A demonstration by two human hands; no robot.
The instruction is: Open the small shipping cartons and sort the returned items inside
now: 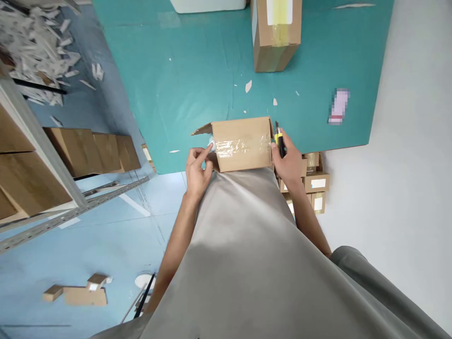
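Shirt (243, 245), 6 o'clock; right hand (290, 164), 3, holds knife (281, 143); left hand (197, 173), 9, grip unclear; box (243, 146) slip could cut fingers.

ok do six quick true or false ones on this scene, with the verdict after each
1. The right hand holds a black-and-yellow cutter. True.
2. Both hands hold cutters. False: the left hand is at the box's left end, with no cutter.
3. Shiny tape runs along the box. True.
4. The box's left end is shut flat. False: a flap juts out there.
5. Another carton stands on the table. True.
6. The table is red. False: it is green.
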